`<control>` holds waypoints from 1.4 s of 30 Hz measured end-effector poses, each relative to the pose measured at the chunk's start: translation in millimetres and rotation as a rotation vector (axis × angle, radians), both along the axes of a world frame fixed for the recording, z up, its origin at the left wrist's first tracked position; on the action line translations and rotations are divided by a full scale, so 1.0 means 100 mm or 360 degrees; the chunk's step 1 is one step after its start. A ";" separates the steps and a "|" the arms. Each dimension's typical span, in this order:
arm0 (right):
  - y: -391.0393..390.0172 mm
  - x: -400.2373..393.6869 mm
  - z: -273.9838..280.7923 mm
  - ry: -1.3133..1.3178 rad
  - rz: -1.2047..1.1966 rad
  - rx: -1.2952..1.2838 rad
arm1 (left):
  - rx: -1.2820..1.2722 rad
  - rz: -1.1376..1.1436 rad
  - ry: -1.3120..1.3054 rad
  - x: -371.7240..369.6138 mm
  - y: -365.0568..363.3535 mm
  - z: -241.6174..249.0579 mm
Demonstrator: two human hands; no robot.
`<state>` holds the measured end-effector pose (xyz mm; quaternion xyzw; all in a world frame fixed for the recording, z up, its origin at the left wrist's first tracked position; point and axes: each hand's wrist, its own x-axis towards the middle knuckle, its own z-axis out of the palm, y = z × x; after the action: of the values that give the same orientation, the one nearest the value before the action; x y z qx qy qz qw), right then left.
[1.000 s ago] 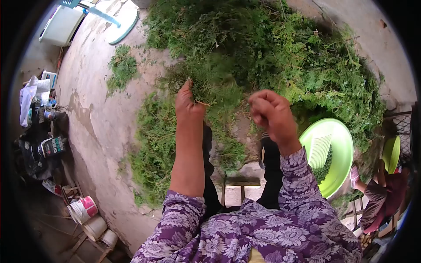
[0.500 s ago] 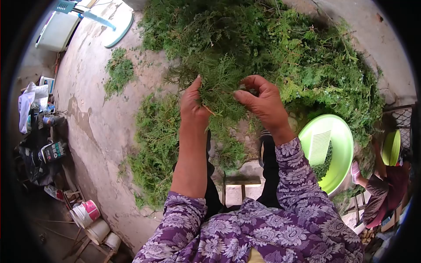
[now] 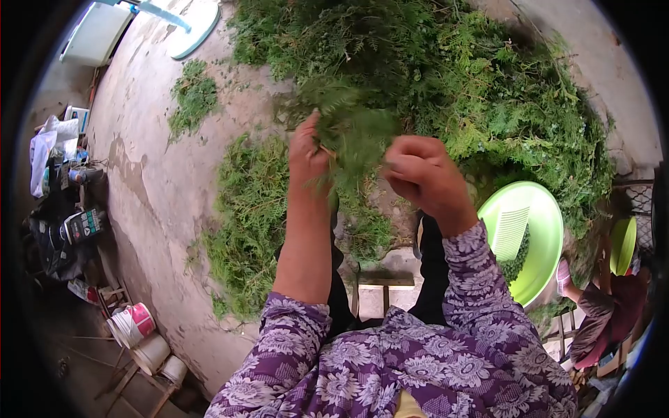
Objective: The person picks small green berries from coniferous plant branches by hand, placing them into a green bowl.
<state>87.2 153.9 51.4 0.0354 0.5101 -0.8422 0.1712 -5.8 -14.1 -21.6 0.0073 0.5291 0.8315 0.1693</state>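
Head view, patchy pale floor (image 3: pixel 167 230) strewn with green cuttings (image 3: pixel 516 104), blurred leafy sprig (image 3: pixel 362 136) grasped in left grip (image 3: pixel 307 150) above, right grip (image 3: pixel 424 174) curled just beside, cannot tell if holding anything, lime-green basin (image 3: pixel 547 254) at right, buckets (image 3: pixel 150 356) at left.

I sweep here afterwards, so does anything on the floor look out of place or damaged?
A small green clump lies apart from the main heap, perhaps strayed from it. Nearby, the floor shows a ragged, discoloured patch, possibly worn.

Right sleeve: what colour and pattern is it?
The right sleeve is purple with pale flowers, clearest in the head view.
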 end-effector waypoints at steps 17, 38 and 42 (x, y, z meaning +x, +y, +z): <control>0.03 -0.05 -0.27 -0.0130 -0.0105 -0.0339 | 0.1112 0.0889 -0.1278 -0.02 0.15 0.24; -0.23 -0.11 -0.28 -0.0118 -0.0403 -0.0143 | 0.1135 0.0057 -0.0920 0.01 0.11 0.01; -0.21 -0.07 -0.31 -0.0262 -0.0298 -0.0301 | 0.1111 0.0049 -0.0762 -0.05 0.00 0.01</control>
<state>79.9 132.8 20.3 0.1354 0.4071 -0.8930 0.1357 -11.2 -13.9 -20.8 -0.1371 0.1615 0.9414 0.2623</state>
